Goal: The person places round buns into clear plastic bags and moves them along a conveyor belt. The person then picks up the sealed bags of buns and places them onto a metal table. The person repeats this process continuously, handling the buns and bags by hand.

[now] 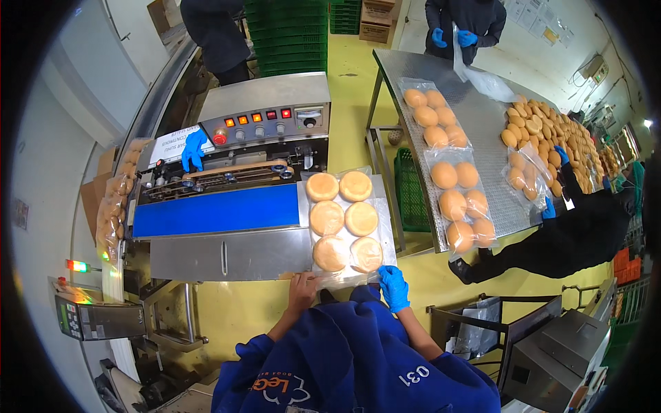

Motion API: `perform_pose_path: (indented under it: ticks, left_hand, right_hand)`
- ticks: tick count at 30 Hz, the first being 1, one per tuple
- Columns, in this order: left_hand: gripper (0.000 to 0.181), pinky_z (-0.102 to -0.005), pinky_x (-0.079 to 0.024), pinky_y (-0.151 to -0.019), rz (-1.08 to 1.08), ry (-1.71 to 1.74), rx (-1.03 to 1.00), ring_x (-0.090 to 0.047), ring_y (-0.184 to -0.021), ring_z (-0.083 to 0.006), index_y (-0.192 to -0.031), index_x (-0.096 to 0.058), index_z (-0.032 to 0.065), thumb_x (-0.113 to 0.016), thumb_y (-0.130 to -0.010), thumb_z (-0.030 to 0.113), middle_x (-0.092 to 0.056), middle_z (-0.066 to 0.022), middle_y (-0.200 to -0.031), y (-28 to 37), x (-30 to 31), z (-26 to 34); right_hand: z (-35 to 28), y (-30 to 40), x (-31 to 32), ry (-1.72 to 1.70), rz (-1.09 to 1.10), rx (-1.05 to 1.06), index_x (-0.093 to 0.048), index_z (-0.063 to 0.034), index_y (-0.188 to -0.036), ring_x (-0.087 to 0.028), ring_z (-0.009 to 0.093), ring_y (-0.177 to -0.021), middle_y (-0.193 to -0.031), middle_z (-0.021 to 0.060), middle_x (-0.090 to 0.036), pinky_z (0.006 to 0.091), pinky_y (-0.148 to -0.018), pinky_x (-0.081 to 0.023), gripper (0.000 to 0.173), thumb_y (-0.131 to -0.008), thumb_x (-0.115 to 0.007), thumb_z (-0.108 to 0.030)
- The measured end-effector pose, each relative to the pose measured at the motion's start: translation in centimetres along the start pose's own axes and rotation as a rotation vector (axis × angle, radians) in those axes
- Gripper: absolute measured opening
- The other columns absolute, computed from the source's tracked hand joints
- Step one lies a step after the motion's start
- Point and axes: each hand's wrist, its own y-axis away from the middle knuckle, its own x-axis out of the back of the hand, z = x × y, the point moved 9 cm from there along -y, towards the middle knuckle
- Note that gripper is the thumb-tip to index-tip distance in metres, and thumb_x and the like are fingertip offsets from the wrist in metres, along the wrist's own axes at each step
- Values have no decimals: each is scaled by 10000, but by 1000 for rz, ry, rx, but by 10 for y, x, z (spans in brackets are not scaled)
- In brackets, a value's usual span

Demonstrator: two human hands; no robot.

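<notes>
A clear plastic bag of round buns [345,219] lies flat on the metal plate [388,235] at the right end of a continuous band sealer [268,98]. The several buns inside sit in two columns, pale side up. My bare left hand [301,292] pinches the bag's near left corner. At the near right corner, my right hand [394,290], in a blue glove, grips the plastic. The bag's left edge is beside the end of the blue conveyor belt [217,210].
A blue glove [193,149] lies on the sealer. Bagged buns [459,206] and loose buns [547,134] are on the perforated steel table [408,67]. One co-worker [465,31] stands behind it, another [583,217] to its right. Green crates [286,38] are stacked at the back.
</notes>
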Motion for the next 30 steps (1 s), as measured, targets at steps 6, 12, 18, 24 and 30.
perform_pose_path:
  ticks: [6, 12, 18, 24, 30]
  left_hand:
    - [113, -322, -360, -681, 284, 158, 119, -467, -750, -216, -748, -599, 78, -578, -641, 48, -537, -49, -764, -51, 69, 7]
    - [74, -265, -392, -583, 650, 457, 126, -501, -626, -178, -750, -592, 28, -523, -758, 56, -536, -67, -657, -133, 180, 33]
    - [163, -210, -419, -507, 614, 824, 457, -547, -571, -114, -798, -561, -5, -470, -833, 125, -574, -58, -655, -211, 144, -34]
    - [183, -219, -464, -537, 372, 946, 990, -585, -651, -125, -802, -543, 9, -529, -810, 190, -598, -86, -739, -196, -58, -195]
    - [168, -255, -486, -645, 251, 1163, 1064, -595, -712, -174, -827, -545, -28, -601, -747, 108, -602, -110, -808, -179, -81, -193]
  right_hand:
    - [-15, -41, 82, -337, 365, 19, -556, -49, -849, -531, 242, -771, -776, 98, -556, 292, -705, -429, 146, -717, -563, 13]
    - [-88, -110, 211, -825, 606, 226, -555, -7, -787, -519, 204, -768, -746, 92, -541, 300, -677, -409, 69, -720, -565, -17]
    - [-54, -228, 171, -843, 341, 1, -548, -5, -667, -490, 175, -677, -700, 69, -514, 283, -607, -385, 107, -727, -571, -90]
    - [102, -291, -79, -1069, 32, -464, -531, -63, -598, -405, 95, -513, -566, 6, -482, 258, -484, -344, 214, -714, -643, -203]
    - [74, -285, -102, -1219, -312, -738, -539, -62, -693, -469, 135, -522, -620, 30, -522, 261, -497, -396, 178, -719, -641, -205]
